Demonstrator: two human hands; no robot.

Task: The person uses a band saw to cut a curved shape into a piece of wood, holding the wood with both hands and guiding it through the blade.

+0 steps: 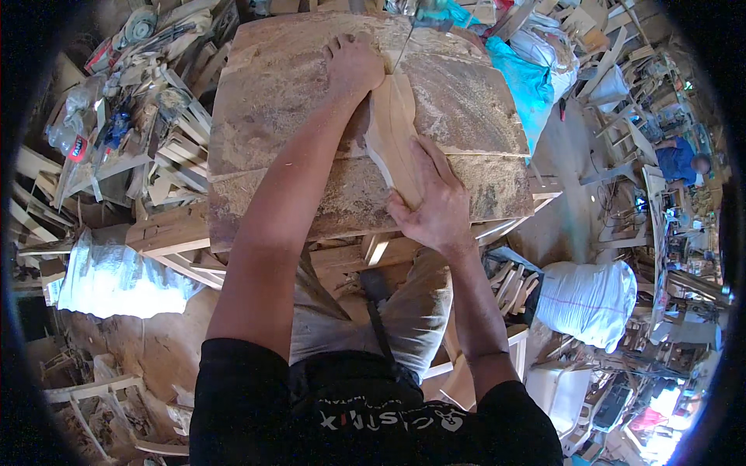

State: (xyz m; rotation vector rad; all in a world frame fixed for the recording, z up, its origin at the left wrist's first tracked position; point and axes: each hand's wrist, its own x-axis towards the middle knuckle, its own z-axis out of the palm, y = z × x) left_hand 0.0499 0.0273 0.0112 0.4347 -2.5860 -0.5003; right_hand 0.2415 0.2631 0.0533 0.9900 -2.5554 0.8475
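A pale wooden board (395, 128) with wavy edges and a drawn line lies on a sawdust-covered worktable (268, 116). Its far end meets a thin upright saw blade (403, 48). My right hand (437, 198) grips the board's near end, thumb on the left edge and fingers along the top. On the tabletop, left of the blade, my left hand (356, 66) rests with bent fingers apart, its inner side against or very near the board's far end. The left thumb is hidden.
Wood scraps (183, 147) are heaped at the left, by a plastic bottle (74, 136). Blue sheeting (521, 85) hangs at the table's right edge. White sacks stand low on both sides, one sack (587, 299) at the right. A person (678, 161) is far right.
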